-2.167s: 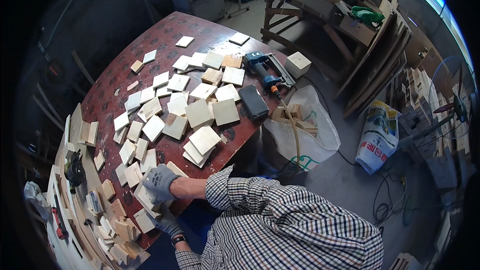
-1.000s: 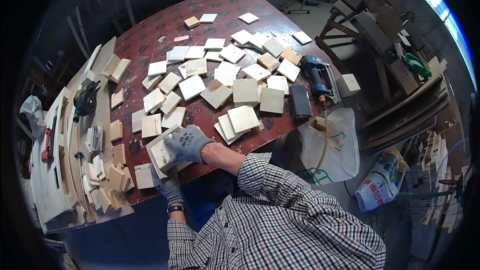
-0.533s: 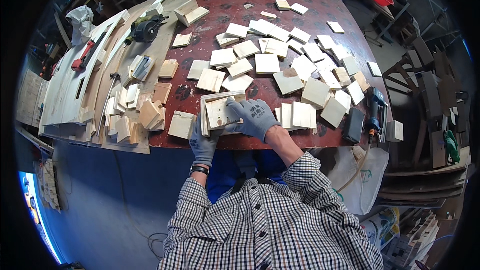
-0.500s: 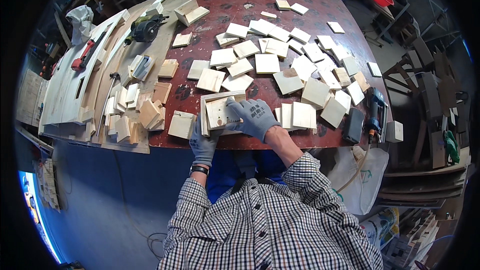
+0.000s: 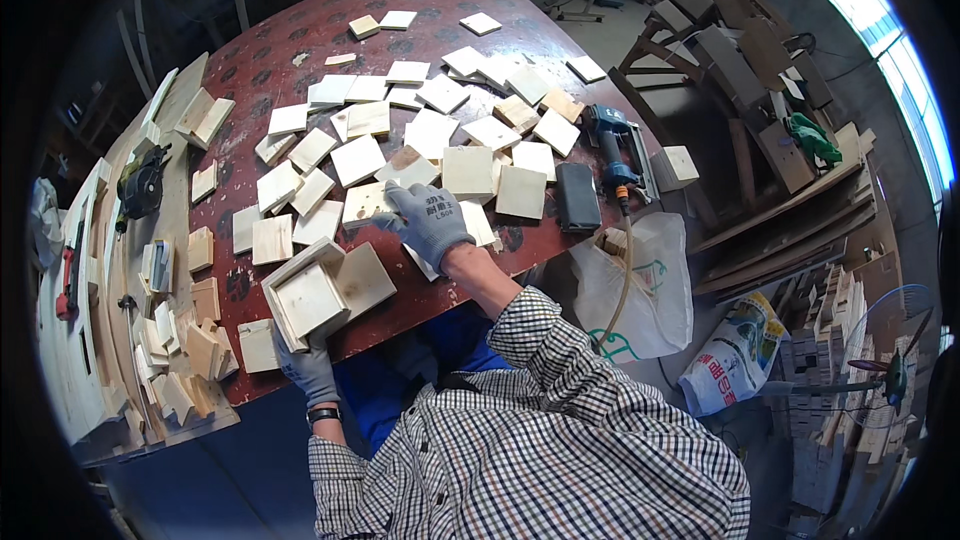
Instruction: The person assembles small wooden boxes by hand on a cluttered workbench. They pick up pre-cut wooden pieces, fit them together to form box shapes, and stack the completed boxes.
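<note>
My left hand [image 5: 308, 372], in a grey work glove, grips the lower edge of a small pale wooden box [image 5: 311, 302] at the table's near edge. Its open side faces up, and a square wooden panel [image 5: 364, 281] sits against its right side. My right hand [image 5: 432, 224], gloved too, reaches over the pile with its fingers bent onto the right end of a pale wooden block [image 5: 366, 203]. The fingertips partly cover that block. Several loose square wooden pieces [image 5: 357, 160] lie around and beyond it on the dark red table [image 5: 262, 75].
At the table's right edge lie a nail gun [image 5: 612, 145] with a hose and a dark rectangular case [image 5: 577, 197]. Wood offcuts, a black-and-green power tool [image 5: 143, 183] and a red tool [image 5: 67, 282] occupy the left side. A white sack [image 5: 640, 285] hangs below the right edge.
My view has swung to the right. My right hand has left the box and moved over the pile; the box is now turned and tilted in my left hand, its inside showing.
</note>
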`<state>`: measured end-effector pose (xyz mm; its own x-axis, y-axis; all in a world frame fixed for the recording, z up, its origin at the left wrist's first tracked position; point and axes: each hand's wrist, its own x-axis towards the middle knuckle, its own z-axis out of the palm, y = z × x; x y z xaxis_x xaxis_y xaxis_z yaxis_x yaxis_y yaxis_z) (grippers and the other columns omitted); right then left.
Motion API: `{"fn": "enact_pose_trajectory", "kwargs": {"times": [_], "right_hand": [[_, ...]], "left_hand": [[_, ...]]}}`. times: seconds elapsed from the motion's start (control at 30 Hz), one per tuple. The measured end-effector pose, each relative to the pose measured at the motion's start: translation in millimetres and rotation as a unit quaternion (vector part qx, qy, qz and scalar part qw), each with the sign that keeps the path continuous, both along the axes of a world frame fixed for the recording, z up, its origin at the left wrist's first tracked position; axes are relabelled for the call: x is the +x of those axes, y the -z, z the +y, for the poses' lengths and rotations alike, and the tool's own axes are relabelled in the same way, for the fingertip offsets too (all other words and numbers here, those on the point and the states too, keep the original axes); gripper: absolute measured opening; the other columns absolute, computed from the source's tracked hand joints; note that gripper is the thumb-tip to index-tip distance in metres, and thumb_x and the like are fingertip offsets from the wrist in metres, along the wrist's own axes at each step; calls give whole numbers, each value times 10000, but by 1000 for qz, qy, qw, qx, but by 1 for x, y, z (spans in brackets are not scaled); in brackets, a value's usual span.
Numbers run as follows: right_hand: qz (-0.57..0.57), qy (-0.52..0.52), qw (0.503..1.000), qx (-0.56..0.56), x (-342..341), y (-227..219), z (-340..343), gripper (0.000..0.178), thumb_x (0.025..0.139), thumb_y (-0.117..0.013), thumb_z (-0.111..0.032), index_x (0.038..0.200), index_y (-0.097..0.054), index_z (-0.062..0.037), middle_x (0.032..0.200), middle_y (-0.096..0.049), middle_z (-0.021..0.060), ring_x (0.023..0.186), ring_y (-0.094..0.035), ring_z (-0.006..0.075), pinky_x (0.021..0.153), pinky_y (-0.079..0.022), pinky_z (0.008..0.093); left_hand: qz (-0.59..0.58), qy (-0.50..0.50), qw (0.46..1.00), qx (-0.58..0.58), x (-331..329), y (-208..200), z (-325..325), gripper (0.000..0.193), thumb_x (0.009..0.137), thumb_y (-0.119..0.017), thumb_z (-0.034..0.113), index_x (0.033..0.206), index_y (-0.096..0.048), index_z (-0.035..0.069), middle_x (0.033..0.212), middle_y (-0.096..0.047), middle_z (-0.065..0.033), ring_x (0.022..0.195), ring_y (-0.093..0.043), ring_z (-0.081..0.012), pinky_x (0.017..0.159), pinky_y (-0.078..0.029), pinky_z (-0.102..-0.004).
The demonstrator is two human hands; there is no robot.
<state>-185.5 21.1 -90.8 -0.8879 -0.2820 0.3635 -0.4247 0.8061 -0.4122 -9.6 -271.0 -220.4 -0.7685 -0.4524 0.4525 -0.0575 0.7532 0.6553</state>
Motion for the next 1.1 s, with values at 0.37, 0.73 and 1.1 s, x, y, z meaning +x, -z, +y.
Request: {"fn": "enact_pose_trajectory", "kwargs": {"times": [0.37,0.73,1.1], "right_hand": [[60,-3,997,49,-11,-1,58,517,955,-725,-397,1428,-607,-225,1249,-696,80,1116,-674,303,944,-497,456],[108,322,928,156,-60,-2,296,353,940,-707,-318,1268,-718,-188,1163,-728,99,1100,-681,334,907,-523,501],[-288,340,866,228,-220,-45,251,674,1030,-484,-598,1427,-653,-81,1410,-673,227,1296,-656,396,1090,-501,505]], "left_hand": [[-17,15,1000,-12,6,3,-11,884,973,-678,627,1500,-499,-61,1490,-566,-288,1356,-559,-475,1156,-438,-527],[-45,7,999,-4,13,8,-12,882,966,-703,606,1517,-487,-49,1514,-552,-275,1376,-546,-464,1171,-422,-528],[-51,-50,996,-49,34,36,-28,863,965,-725,585,1513,-500,-42,1515,-551,-278,1370,-550,-477,1158,-437,-538]]}}
